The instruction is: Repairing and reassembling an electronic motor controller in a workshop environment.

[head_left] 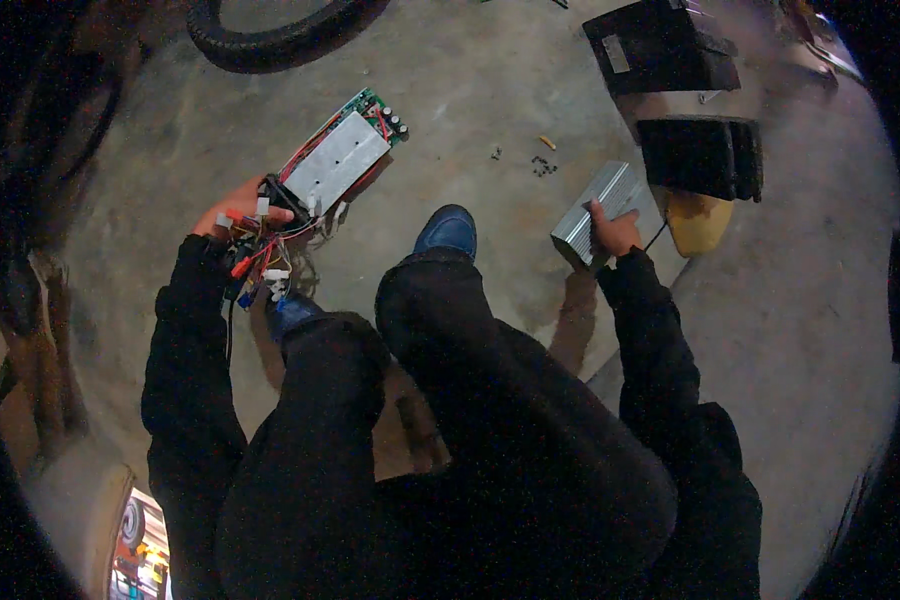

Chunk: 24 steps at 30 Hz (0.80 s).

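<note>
My left hand [238, 207] is closed around the near end of a motor controller board [337, 163], held tilted above the floor. A flat silver metal plate covers most of the green board, and small round capacitors show at its far end. From the near end a bundle of coloured wires with plugs [265, 265] hangs over my wrist and left shoe. Over to the right, my right hand [617, 230] grips a ribbed silver metal housing [592, 208], thumb on top and other fingers partly hidden. Between the two, small dark screws [543, 166] lie in a loose group on the floor.
A small orange-yellow piece [548, 142] lies by the screws. Black box-shaped cases [685, 158] and a yellowish object [698, 222] stand at the right. A black tyre [270, 45] lies at the far left. My blue shoes [447, 232] are on the concrete floor [490, 330].
</note>
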Each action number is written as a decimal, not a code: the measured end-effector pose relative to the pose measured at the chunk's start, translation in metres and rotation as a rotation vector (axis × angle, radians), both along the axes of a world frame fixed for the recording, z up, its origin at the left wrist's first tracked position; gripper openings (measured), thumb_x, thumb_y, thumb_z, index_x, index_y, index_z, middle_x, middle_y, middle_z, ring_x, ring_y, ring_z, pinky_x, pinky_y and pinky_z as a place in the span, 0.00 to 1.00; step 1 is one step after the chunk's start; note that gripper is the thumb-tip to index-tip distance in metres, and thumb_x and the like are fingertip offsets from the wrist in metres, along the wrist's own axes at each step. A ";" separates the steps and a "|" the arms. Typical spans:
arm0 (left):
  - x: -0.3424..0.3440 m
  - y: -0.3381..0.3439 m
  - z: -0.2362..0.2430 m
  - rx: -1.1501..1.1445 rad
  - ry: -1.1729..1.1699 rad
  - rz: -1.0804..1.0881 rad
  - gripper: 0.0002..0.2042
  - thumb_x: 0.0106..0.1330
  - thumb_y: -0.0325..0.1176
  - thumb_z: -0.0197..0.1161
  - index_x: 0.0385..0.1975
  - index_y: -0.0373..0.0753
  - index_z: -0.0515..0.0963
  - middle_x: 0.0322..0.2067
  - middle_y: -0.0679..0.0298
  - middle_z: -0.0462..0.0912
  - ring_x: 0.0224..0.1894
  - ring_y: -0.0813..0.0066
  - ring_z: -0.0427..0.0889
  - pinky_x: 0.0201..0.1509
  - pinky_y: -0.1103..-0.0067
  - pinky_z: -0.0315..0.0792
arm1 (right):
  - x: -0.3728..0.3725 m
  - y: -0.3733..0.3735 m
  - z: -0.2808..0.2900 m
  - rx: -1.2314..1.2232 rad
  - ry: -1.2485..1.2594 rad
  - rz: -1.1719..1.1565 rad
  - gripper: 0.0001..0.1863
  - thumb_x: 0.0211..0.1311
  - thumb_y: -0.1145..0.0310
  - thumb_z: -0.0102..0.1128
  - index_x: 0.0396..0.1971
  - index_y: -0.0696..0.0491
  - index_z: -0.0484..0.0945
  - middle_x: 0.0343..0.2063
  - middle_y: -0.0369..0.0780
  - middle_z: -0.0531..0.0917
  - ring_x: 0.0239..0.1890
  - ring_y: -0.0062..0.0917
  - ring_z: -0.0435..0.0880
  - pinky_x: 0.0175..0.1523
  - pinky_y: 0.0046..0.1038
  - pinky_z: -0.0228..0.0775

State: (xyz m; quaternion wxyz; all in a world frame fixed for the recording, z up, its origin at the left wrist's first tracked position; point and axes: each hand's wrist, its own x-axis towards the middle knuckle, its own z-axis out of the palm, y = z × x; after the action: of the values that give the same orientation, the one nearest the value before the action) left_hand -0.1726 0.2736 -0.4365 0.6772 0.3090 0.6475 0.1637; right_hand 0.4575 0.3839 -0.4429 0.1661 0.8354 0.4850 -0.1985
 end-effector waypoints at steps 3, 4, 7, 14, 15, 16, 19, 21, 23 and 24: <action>-0.008 -0.005 -0.010 0.042 -0.080 -0.031 0.37 0.45 0.36 0.79 0.55 0.31 0.70 0.46 0.58 0.80 0.47 0.71 0.79 0.54 0.75 0.72 | 0.005 0.006 -0.009 0.038 0.123 -0.049 0.75 0.43 0.20 0.54 0.67 0.74 0.36 0.59 0.65 0.68 0.63 0.51 0.70 0.66 0.38 0.63; -0.007 -0.003 -0.007 0.085 -0.037 -0.097 0.37 0.44 0.35 0.79 0.56 0.31 0.70 0.47 0.58 0.80 0.48 0.70 0.78 0.55 0.75 0.71 | 0.011 0.005 -0.012 0.066 0.168 -0.071 0.76 0.42 0.20 0.55 0.67 0.75 0.34 0.59 0.65 0.69 0.63 0.52 0.69 0.66 0.38 0.62; -0.009 0.001 0.002 0.164 0.142 -0.273 0.37 0.44 0.33 0.78 0.57 0.32 0.69 0.49 0.58 0.80 0.50 0.69 0.78 0.57 0.75 0.70 | 0.010 0.004 -0.015 0.057 0.084 -0.047 0.78 0.41 0.21 0.58 0.66 0.77 0.33 0.59 0.66 0.69 0.63 0.54 0.70 0.66 0.38 0.63; -0.007 -0.022 0.024 0.052 -0.007 0.076 0.32 0.50 0.31 0.75 0.58 0.36 0.71 0.48 0.60 0.81 0.51 0.70 0.79 0.56 0.73 0.71 | 0.006 0.005 -0.013 0.094 0.042 -0.061 0.76 0.39 0.27 0.67 0.65 0.78 0.38 0.57 0.64 0.70 0.58 0.48 0.77 0.61 0.33 0.70; -0.006 -0.023 0.033 0.056 -0.015 0.071 0.32 0.50 0.31 0.75 0.58 0.36 0.71 0.48 0.60 0.81 0.51 0.70 0.79 0.56 0.73 0.71 | 0.006 0.005 -0.012 0.081 0.043 -0.082 0.76 0.38 0.27 0.66 0.65 0.78 0.39 0.57 0.64 0.71 0.58 0.48 0.76 0.61 0.33 0.70; -0.005 -0.025 0.042 0.040 -0.057 0.106 0.29 0.53 0.31 0.72 0.57 0.37 0.71 0.47 0.62 0.81 0.50 0.72 0.80 0.55 0.73 0.73 | 0.004 0.004 -0.009 0.066 0.046 -0.102 0.76 0.38 0.26 0.65 0.65 0.78 0.40 0.56 0.64 0.72 0.58 0.48 0.76 0.61 0.34 0.70; -0.041 -0.045 0.015 -0.042 -0.008 0.170 0.23 0.60 0.31 0.67 0.56 0.39 0.72 0.45 0.65 0.82 0.47 0.75 0.81 0.50 0.73 0.75 | -0.019 0.003 0.002 0.073 0.075 -0.050 0.75 0.42 0.23 0.59 0.66 0.76 0.39 0.56 0.64 0.72 0.59 0.55 0.73 0.64 0.39 0.66; -0.070 -0.063 -0.017 -0.119 0.056 0.178 0.20 0.62 0.32 0.65 0.55 0.39 0.73 0.44 0.67 0.83 0.46 0.76 0.82 0.48 0.74 0.76 | -0.009 -0.006 -0.002 0.119 0.019 0.024 0.70 0.46 0.25 0.57 0.65 0.76 0.45 0.54 0.64 0.74 0.57 0.55 0.75 0.62 0.39 0.68; -0.082 -0.070 -0.026 -0.126 -0.071 0.375 0.17 0.66 0.37 0.61 0.53 0.40 0.73 0.44 0.67 0.82 0.44 0.77 0.82 0.44 0.77 0.75 | 0.012 -0.012 -0.014 0.179 -0.029 0.094 0.64 0.51 0.27 0.55 0.64 0.75 0.50 0.51 0.65 0.75 0.55 0.54 0.77 0.60 0.40 0.70; -0.074 -0.069 -0.019 -0.129 -0.081 0.368 0.17 0.66 0.37 0.61 0.53 0.40 0.73 0.44 0.67 0.82 0.44 0.77 0.82 0.44 0.77 0.75 | 0.037 -0.016 -0.022 0.219 -0.038 0.071 0.59 0.52 0.27 0.56 0.61 0.73 0.57 0.46 0.62 0.79 0.50 0.51 0.80 0.55 0.40 0.72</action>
State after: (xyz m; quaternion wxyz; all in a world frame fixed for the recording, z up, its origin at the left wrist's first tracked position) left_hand -0.2462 0.2050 -0.4555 0.6798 0.1345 0.6743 0.2553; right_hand 0.4943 0.3674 -0.4647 0.0898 0.8344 0.5298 -0.1225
